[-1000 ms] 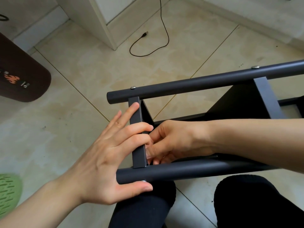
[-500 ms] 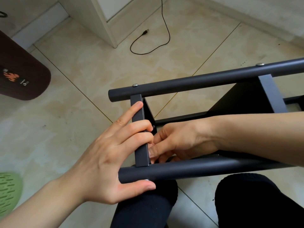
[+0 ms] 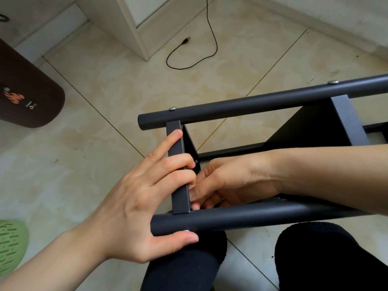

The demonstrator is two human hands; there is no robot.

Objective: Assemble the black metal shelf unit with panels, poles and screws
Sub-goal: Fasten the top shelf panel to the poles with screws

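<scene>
Shelf unit [image 3: 273, 114] lying across the lap, poles already screwed on — left hand [image 3: 134, 206] gripping the end panel [image 3: 178, 164], right hand [image 3: 226, 181] curled behind it, grasp hidden, probably fitting another screw.

Large beige floor tiles [image 3: 88, 156] with thin dark joints are covering the floor, and they are showing pale stains and small dark specks. A white furniture corner [image 3: 134, 28] is standing on the tiles at the top. A black USB cable [image 3: 195, 61] is lying in a loop on the floor near it, its plug pointing up. A dark brown rounded object [image 3: 27, 95] with an orange flame mark is lying at the left. A green perforated object [image 3: 10, 246] is showing at the lower left edge. Soft daylight is falling evenly.
</scene>
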